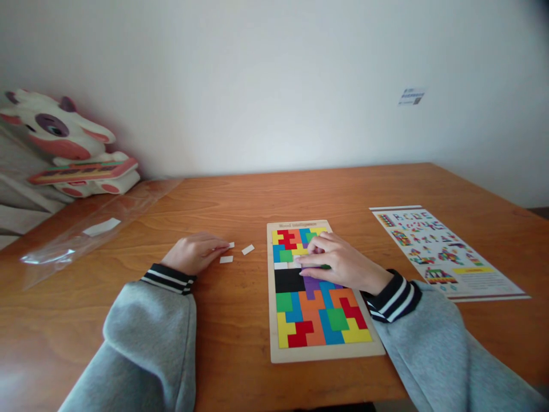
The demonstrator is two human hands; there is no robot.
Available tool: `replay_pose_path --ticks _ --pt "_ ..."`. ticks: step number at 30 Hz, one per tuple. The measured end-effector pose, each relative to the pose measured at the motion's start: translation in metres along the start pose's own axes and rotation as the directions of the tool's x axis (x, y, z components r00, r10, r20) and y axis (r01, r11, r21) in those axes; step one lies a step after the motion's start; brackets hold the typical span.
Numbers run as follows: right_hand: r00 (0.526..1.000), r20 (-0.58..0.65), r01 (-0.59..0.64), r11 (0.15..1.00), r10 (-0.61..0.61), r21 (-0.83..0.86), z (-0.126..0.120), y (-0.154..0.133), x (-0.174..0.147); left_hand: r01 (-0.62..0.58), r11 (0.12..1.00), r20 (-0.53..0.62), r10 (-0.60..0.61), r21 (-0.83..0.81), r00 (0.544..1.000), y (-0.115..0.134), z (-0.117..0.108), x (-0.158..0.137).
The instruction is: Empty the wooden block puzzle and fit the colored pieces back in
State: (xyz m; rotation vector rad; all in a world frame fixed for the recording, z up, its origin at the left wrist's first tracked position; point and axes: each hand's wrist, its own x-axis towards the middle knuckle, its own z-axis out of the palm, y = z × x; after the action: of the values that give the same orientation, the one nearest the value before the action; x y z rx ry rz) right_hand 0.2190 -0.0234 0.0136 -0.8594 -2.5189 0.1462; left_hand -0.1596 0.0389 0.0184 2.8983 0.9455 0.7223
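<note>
board (326,353), on the table (235,343) before you; your right hand (343,262), fingers over it, grip unclear. your left hand (193,253), fingertips at a white tile (231,245), pinch unclear; two loose tiles (226,260) beside, seemingly placed for reach. sheet (446,254), right, face up.

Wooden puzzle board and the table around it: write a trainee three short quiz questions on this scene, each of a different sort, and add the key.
1. Which thing lies to the right of the wooden puzzle board?
A) the cow-shaped toy keyboard
B) the printed pattern sheet
C) the clear plastic bag

2. True or false: the right hand is over the wooden puzzle board.

3. Fill the gap: the small rectangular pieces on the table by the left hand are ____ in colour.

Key: 1. B; 2. True; 3. white
</note>
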Motion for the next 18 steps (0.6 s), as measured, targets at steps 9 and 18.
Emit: replay_pose_path --ticks 9,18 --pt "0.993 -0.028 -0.116 0.993 0.116 -0.001 0.0009 -0.0017 0.0010 0.019 1.000 0.026 -0.020 0.016 0.999 -0.0020 0.0012 -0.0015" --pt "0.989 0.032 -0.147 0.987 0.145 0.070 -0.0003 0.0020 0.0000 0.062 0.998 0.079 -0.063 0.016 0.995 -0.0033 0.0027 -0.0028"
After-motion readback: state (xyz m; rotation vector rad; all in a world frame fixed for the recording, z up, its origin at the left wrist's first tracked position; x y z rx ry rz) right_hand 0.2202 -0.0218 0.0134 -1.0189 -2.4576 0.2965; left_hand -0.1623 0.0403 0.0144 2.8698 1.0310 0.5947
